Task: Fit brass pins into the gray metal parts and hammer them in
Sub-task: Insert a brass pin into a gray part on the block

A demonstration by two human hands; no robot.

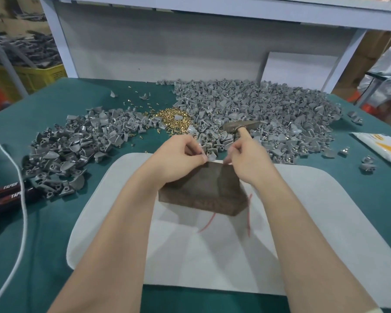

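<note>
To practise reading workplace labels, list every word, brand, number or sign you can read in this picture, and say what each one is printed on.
"TAPER": on the upper black handle at the table's left edge.
"TAP...": seemingly the same word, cut off by the white cord, on the lower black handle.
White and yellow packet: its print is too blurred to read.
Nothing else legible.

Both forearms extended forward, left hand point(181, 154) pinching a gray part point(210, 156), right hand point(246, 159) gripping a hammer point(239, 125).
</note>
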